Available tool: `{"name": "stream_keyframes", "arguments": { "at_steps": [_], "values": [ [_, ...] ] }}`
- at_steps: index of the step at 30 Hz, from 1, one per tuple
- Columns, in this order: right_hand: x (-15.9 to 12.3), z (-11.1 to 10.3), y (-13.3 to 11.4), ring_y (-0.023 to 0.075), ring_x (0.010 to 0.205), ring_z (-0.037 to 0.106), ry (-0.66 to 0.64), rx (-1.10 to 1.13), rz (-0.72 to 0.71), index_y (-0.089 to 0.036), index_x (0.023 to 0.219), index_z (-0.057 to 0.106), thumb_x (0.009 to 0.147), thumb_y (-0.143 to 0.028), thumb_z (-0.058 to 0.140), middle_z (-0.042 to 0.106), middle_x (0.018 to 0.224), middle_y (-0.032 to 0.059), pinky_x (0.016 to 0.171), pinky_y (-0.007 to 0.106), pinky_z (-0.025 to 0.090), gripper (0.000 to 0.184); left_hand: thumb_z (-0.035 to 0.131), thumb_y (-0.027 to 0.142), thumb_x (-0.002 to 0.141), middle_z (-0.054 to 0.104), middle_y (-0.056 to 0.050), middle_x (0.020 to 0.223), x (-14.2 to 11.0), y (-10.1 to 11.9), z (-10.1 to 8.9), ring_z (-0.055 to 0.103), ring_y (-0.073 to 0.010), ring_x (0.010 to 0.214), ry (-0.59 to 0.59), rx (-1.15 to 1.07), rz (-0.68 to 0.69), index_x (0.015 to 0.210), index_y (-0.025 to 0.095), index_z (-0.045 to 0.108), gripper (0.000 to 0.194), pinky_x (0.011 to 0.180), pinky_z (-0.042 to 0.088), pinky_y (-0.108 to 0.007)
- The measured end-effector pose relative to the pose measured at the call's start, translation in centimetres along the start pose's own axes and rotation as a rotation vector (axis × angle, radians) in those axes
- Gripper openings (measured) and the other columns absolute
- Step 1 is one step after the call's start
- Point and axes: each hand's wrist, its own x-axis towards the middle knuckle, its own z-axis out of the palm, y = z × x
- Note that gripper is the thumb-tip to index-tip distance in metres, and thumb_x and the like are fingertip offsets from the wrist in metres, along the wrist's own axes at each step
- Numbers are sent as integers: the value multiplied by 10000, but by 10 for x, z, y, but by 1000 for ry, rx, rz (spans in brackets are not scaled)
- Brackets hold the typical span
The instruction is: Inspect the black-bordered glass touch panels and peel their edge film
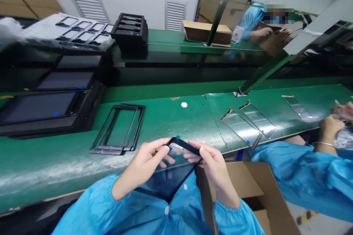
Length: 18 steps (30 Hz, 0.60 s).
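Between my two hands, close to my chest, is a clear touch panel [162, 180] with a black border, tilted so my blue smock shows through it. My left hand [149, 159] pinches its left corner, near a small blue tab. With thumb and fingers, my right hand [211, 159] grips the right end of its black edge. A small green tab stands at the top corner. On the green bench to the left lie two black rectangular frames [118, 150], one overlapping the other. Clear glass panels [238, 126] with thin borders lie to the right.
Dark screens in stacked black trays [91, 117] stand at the left. Beyond are a black tray stack [129, 31] and a cardboard box [206, 33]. A green post [264, 71] rises from the bench [176, 121]. An open carton [248, 180] sits below; a co-worker's hands [331, 126] are at right.
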Motion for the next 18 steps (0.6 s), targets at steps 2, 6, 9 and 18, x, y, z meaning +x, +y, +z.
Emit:
{"name": "stream_keyframes", "arguments": {
  "at_steps": [2,6,9,18],
  "values": [
    [4,-1,4,301,787,851,92,8,-27,-196,1067,870,911,-656,770,869,891,127,730,403,696,496,665,520,1011,841,-185,1145,-4,-2,1,847,-300,830,49,-145,-56,1381,137,721,536,618,675,-335],
    [8,5,5,309,656,824,156,25,-69,-193,952,850,888,-700,762,845,757,105,663,428,693,518,731,567,969,836,-196,1164,-11,-4,4,849,-299,841,80,-243,-75,1362,146,715,577,629,692,-338],
    [7,10,1,301,638,817,146,-16,-99,-193,845,818,931,-718,693,827,707,100,653,415,687,547,754,573,959,836,-192,1174,-13,-8,8,850,-294,842,84,-291,-81,1358,157,713,578,639,699,-336],
    [-1,14,-13,262,661,824,85,-168,-176,-240,887,805,1002,-614,644,846,748,52,671,372,676,423,712,499,988,720,-127,1466,-9,-1,-3,742,-350,1267,138,177,132,1443,253,714,517,983,662,-416]
  ]
}}
